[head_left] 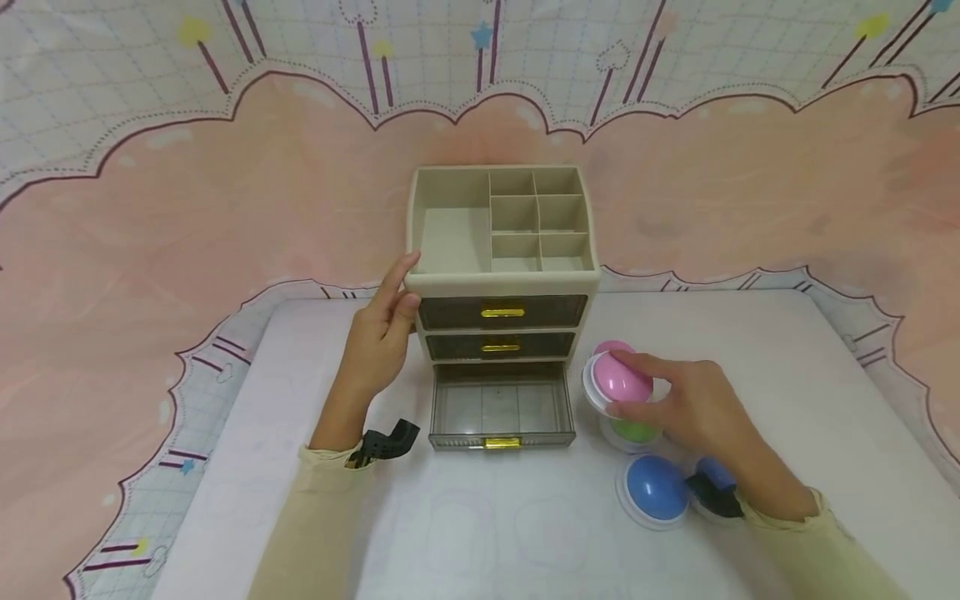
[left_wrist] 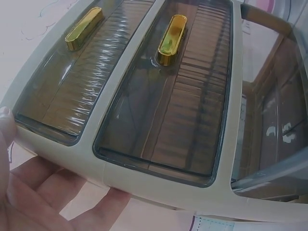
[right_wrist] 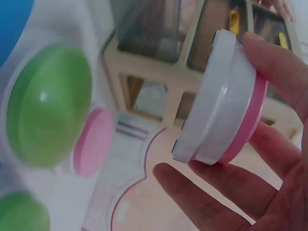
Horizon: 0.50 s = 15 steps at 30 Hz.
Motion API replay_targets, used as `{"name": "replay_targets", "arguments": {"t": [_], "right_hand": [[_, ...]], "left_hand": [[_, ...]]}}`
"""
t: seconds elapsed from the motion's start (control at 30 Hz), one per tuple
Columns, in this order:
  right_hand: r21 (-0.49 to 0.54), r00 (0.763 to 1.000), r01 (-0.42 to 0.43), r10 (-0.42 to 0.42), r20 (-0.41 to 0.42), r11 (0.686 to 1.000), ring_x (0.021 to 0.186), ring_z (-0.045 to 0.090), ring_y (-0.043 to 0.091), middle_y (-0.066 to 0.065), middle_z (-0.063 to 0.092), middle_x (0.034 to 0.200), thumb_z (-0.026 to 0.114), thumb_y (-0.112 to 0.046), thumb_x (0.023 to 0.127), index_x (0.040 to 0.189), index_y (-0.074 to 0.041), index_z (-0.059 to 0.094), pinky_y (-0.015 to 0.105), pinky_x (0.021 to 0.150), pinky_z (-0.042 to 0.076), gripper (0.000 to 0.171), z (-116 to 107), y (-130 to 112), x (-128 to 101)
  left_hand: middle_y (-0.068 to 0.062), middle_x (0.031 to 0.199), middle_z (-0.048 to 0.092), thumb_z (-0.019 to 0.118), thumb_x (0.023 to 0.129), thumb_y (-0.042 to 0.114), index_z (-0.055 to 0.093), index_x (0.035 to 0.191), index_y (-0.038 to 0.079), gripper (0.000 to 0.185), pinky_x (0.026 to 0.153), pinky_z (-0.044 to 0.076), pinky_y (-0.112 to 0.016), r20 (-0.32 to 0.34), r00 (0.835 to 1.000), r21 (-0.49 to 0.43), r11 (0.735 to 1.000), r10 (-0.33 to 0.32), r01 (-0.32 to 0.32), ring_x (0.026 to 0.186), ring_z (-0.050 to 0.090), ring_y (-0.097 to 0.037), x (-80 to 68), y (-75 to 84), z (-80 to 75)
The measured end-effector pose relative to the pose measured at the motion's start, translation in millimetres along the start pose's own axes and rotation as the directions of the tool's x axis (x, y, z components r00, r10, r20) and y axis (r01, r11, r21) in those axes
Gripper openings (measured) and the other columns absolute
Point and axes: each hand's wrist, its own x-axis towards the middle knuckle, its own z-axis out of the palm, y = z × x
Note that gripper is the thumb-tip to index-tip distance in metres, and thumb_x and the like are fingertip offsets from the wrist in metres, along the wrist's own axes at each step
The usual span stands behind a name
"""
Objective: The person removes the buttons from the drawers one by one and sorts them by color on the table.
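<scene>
My left hand (head_left: 378, 346) grips the left side of a beige drawer organizer (head_left: 510, 283), thumb at the front edge and other fingers along the side. Its two upper smoky drawers with gold handles are closed; the bottom drawer (head_left: 501, 408) is pulled out and bare inside. To the right of the organizer, my right hand (head_left: 697, 408) holds a round button with a pink dome (head_left: 624, 379) and white base between thumb and fingers. In the right wrist view this pink button (right_wrist: 226, 110) is tilted on its side, clear of the others.
Beside the held one, a green dome button (head_left: 636, 431), another pink one (head_left: 613, 345) and a blue one (head_left: 657, 487) sit on the white table (head_left: 480, 533). A second blue one (head_left: 718, 472) is partly behind my right wrist. A patterned cloth (head_left: 262, 200) hangs behind.
</scene>
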Motion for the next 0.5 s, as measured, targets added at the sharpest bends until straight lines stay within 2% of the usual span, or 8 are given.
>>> {"name": "replay_targets", "arguments": {"t": [0.07,0.13,0.3,0.4,0.5], "right_hand": [[0.001,0.999,-0.036,0.036,0.010,0.999,0.122,0.057,0.043,0.019,0.061,0.141,0.078,-0.068,0.078,0.150,-0.031,0.052,0.045,0.080,0.055,0.085,-3.9,6.4,1.6],[0.002,0.998,-0.058,0.058,0.002,0.998,0.125,0.054,0.044,0.019,0.059,0.144,0.075,-0.070,0.080,0.152,-0.032,0.050,0.049,0.082,0.054,0.085,-7.3,13.9,4.0],[0.001,0.996,-0.054,0.054,-0.065,0.999,0.122,0.057,0.044,0.020,0.063,0.138,0.070,-0.069,0.085,0.152,-0.028,0.049,0.052,0.084,0.053,0.081,-9.1,36.6,14.7],[-0.013,0.994,-0.102,0.101,-0.050,0.995,0.126,0.052,0.048,0.023,0.059,0.142,0.065,-0.074,0.086,0.155,-0.027,0.044,0.058,0.088,0.052,0.086,-7.1,48.6,22.5],[-0.016,0.989,-0.145,0.145,-0.026,0.989,0.127,0.051,0.049,0.025,0.057,0.143,0.063,-0.077,0.085,0.157,-0.027,0.041,0.058,0.088,0.051,0.090,-4.8,58.9,28.9]], "left_hand": [[-0.007,0.070,0.051,0.049,0.108,0.030,0.043,0.155,0.031,0.047,0.060,0.039,-0.031,0.000,1.000,0.002,1.000,0.004,-0.004,0.065,0.047,-0.020,0.0,-0.6,-0.1],[-0.005,0.069,0.048,0.049,0.109,0.030,0.043,0.155,0.031,0.047,0.059,0.038,-0.031,-0.001,1.000,0.004,1.000,0.010,-0.010,0.063,0.045,-0.019,0.2,-1.1,-0.2],[-0.002,0.066,0.043,0.049,0.108,0.030,0.043,0.155,0.031,0.047,0.058,0.037,-0.030,-0.012,1.000,0.010,1.000,0.021,-0.021,0.060,0.042,-0.018,0.4,-2.9,-0.2],[-0.003,0.067,0.045,0.050,0.108,0.028,0.044,0.155,0.029,0.047,0.058,0.038,-0.030,-0.016,1.000,-0.006,1.000,0.025,-0.026,0.061,0.042,-0.018,0.3,-2.9,0.3],[-0.002,0.069,0.045,0.050,0.108,0.026,0.044,0.155,0.028,0.047,0.059,0.037,-0.030,-0.016,0.999,-0.018,0.999,0.029,-0.029,0.061,0.042,-0.017,0.1,-2.8,0.8]]}}
